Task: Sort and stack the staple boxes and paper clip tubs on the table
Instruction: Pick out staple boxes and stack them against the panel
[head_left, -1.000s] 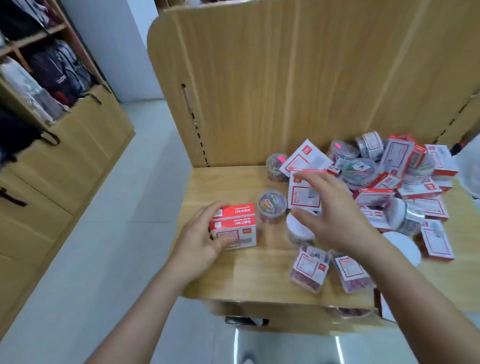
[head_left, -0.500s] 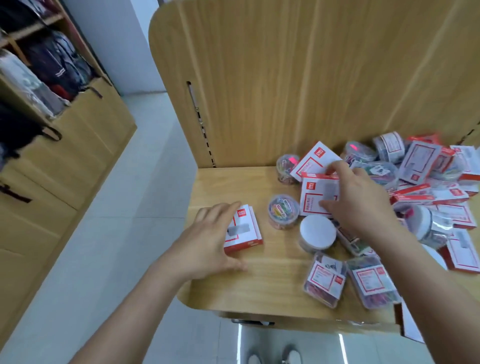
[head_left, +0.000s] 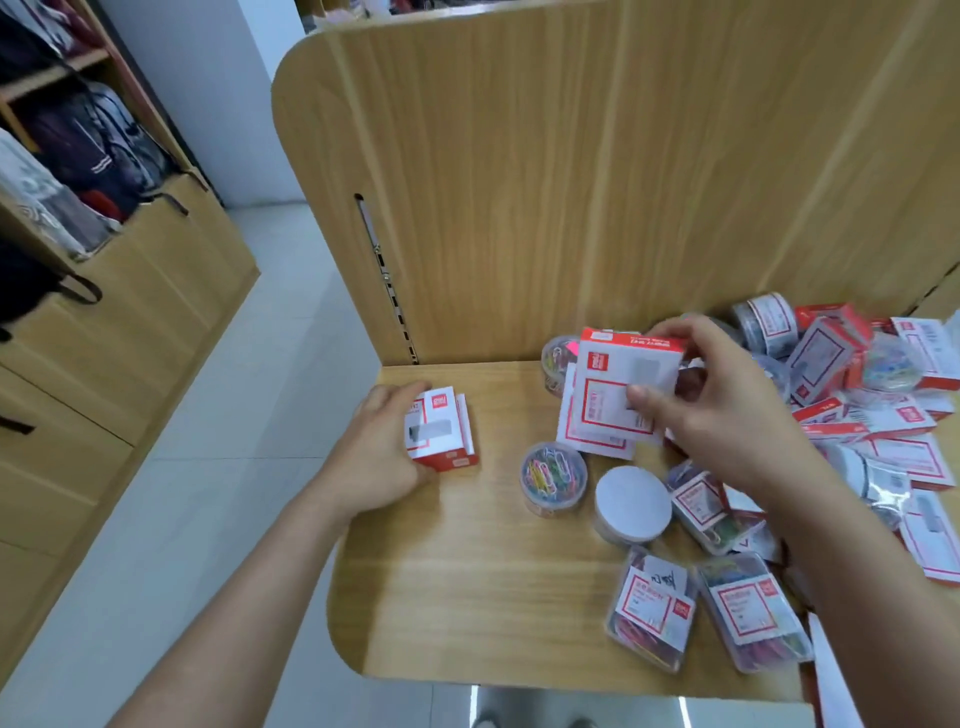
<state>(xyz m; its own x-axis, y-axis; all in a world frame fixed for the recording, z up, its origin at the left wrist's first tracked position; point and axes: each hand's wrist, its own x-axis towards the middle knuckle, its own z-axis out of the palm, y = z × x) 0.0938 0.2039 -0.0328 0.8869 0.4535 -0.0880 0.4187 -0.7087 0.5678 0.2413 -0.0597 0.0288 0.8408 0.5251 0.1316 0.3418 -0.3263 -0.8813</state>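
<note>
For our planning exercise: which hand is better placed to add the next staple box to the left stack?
Likely right: the right hand pinches a staple box aloft; the left hand holds the stack.

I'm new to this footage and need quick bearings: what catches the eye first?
The right hand holds up a red-and-white staple box over the middle of the table. To its right a jumbled heap of boxes and tubs lies against the wooden partition, while the left hand grips two staple boxes near the table's left edge.
</note>
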